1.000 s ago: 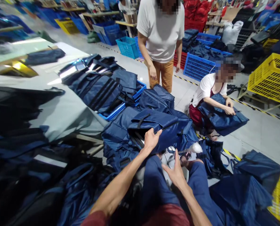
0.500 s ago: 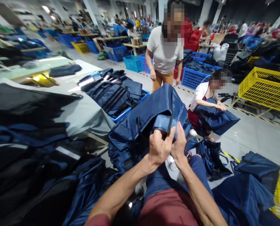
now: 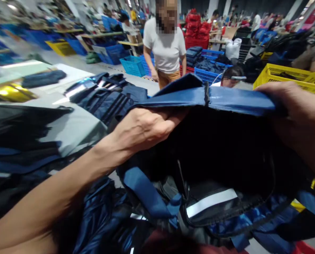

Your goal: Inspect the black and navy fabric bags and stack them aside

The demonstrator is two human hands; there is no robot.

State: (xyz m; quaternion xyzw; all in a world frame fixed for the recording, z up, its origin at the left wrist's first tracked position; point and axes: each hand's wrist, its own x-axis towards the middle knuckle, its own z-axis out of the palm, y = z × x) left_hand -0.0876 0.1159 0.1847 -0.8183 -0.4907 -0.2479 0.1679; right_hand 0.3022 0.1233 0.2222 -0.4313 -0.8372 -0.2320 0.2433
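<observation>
A large navy blue fabric bag is held up close before me, its wide mouth facing me and its inside dark. My left hand is closed on the upper rim at the left, fingers tucked under the edge. At the right end of the same rim my right hand grips the fabric, its fingertips lost in shadow. A short black zipper end or seam crosses the rim between the hands. Low in the opening lie a pale reflective strip and a blue strap.
Dark bags and fabric are heaped at my left, beside a pale cloth-covered table. A co-worker in a white shirt stands ahead; another's head shows behind the bag. A yellow crate stands at the right.
The bag has come up and nearer, its mouth spread open toward me. My hands, together on its edge before, are now far apart along the rim.
</observation>
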